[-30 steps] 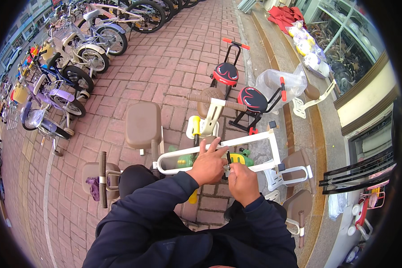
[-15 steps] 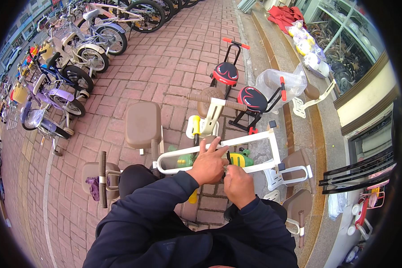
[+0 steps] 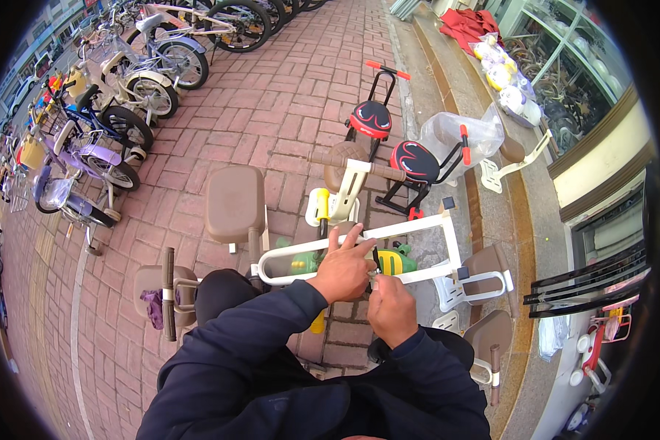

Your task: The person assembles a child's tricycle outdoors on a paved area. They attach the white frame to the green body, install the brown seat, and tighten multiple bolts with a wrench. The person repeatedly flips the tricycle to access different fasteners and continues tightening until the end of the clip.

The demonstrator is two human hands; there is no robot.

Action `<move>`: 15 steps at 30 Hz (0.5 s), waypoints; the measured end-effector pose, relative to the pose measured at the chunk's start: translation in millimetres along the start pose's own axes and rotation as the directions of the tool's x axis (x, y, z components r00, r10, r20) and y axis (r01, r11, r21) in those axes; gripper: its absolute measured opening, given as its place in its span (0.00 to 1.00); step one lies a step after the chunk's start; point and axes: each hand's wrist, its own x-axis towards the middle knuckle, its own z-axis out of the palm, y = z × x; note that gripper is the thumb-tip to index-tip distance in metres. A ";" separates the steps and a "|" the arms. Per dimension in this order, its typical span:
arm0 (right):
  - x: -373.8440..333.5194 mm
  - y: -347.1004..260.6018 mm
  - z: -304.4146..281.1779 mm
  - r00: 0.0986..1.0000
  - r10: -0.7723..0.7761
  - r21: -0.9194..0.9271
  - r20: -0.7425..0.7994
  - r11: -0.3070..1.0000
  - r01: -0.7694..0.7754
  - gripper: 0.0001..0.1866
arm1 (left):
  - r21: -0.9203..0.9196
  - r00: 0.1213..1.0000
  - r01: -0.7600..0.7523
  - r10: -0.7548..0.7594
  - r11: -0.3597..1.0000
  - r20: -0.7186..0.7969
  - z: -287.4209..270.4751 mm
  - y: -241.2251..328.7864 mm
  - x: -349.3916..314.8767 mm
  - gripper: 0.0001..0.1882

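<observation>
A white metal frame (image 3: 452, 242) with dark square caps at its right corners lies across in front of me. My left hand (image 3: 343, 270) rests on it, fingers spread. Just to its right, my right hand (image 3: 392, 308) is closed at the frame's near bar, pinching something small that I cannot make out. Between the frame's bars, a green and yellow object (image 3: 394, 262) shows partly beneath. A yellow grip (image 3: 323, 204) on a black bar sticks out past the far bar. A brown padded seat (image 3: 235, 205) stands to the left of the frame.
Black and red child seats (image 3: 416, 163) and a brown-and-cream seat (image 3: 353, 183) stand beyond the frame. More brown seats (image 3: 489, 334) sit at right by the stone step (image 3: 521, 293). Parked bicycles (image 3: 110, 165) line the left; bagged balls (image 3: 500, 77) lie by the shop window.
My right hand has shifted and turned slightly at the near bar, and a bit more of the small thing at its fingertips shows. The left hand stays in place.
</observation>
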 end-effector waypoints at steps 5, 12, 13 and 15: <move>-2.2 -1.5 2.8 0.995 0.035 0.030 0.089 0.999 -0.038 0.10 | -0.002 1.000 0.011 -0.011 1.000 0.008 -3.1 1.9 0.5 0.12; -5.8 -3.1 8.2 0.994 0.028 0.018 0.104 0.999 -0.030 0.10 | 0.008 1.000 0.009 -0.009 1.000 0.006 -4.7 2.8 0.2 0.13; -6.3 -3.0 8.1 0.993 0.030 0.023 0.114 0.999 -0.033 0.10 | 0.010 1.000 0.009 -0.009 1.000 0.008 -4.5 2.6 0.2 0.13; -7.4 -2.2 7.5 0.995 0.013 0.048 0.098 0.999 -0.017 0.10 | -0.005 1.000 0.005 -0.005 1.000 -0.003 -4.2 2.2 -0.1 0.14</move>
